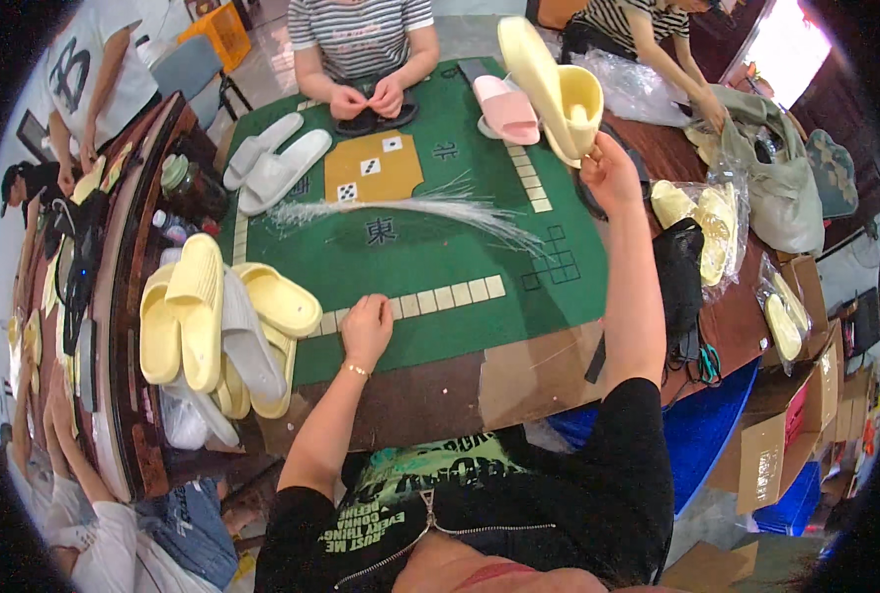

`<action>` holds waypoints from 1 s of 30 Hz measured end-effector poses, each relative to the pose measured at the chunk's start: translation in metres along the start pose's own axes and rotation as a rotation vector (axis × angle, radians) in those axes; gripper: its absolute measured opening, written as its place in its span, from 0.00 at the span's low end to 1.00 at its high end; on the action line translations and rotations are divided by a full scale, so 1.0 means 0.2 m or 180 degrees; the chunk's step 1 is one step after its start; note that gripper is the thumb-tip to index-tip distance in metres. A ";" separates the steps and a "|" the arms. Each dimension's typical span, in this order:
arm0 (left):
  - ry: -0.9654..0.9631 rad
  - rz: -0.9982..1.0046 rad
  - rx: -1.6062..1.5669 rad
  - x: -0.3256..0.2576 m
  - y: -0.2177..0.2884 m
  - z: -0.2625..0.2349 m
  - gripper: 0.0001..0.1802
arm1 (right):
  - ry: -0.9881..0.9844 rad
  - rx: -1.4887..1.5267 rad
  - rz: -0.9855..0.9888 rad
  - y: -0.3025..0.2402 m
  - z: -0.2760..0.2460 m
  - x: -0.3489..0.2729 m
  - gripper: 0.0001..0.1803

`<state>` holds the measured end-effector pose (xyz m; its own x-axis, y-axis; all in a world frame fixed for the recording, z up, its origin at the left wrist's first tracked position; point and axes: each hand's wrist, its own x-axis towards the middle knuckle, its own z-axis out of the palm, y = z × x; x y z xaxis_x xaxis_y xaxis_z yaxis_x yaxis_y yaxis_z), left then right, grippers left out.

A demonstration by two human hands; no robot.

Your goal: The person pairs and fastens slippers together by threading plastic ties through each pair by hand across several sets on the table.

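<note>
My right hand (613, 173) is raised over the right side of the green mat (430, 257), its fingers closed on a pair of pale yellow slippers (549, 89). One slipper points up, and the other shows its opening. My left hand (368, 326) rests on the mat by a printed row of white tiles (450, 297), fingers curled, with nothing visible in it. To its left stands a heap of yellow slippers (195, 306) with grey slippers (250, 341) among them. A bundle of thin clear strands (410, 206) lies across the middle of the mat.
A grey-white pair of slippers (282, 163) and a pink slipper (506, 109) sit farther back. Across the table, a person's hands (369, 99) are over a dark slipper. Bagged yellow slippers (717, 232), a grey-green sack (781, 183) and cardboard boxes (786, 425) are at right.
</note>
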<state>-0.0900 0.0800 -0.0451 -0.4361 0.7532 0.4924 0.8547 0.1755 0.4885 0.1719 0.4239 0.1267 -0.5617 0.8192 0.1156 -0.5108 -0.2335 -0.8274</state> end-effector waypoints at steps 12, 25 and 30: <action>-0.0582 -0.0061 0.0498 -0.15 -0.19 0.11 0.24 | -0.1719 -0.2395 0.1383 0.32 0.20 -0.38 0.13; -0.0305 -0.1139 -0.2554 -0.06 -0.05 0.02 0.25 | -0.1017 -0.2536 0.1640 0.71 0.16 -0.54 0.11; -0.0548 -0.0559 -0.1165 -0.12 -0.06 -0.03 0.17 | -0.1044 -0.2622 0.1725 0.72 0.16 -0.51 0.11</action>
<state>-0.0918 0.0557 -0.0591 -0.4861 0.8321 0.2671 0.6022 0.0974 0.7924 0.1353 0.2894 0.0143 -0.7958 0.4996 -0.3422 0.3968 0.0033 -0.9179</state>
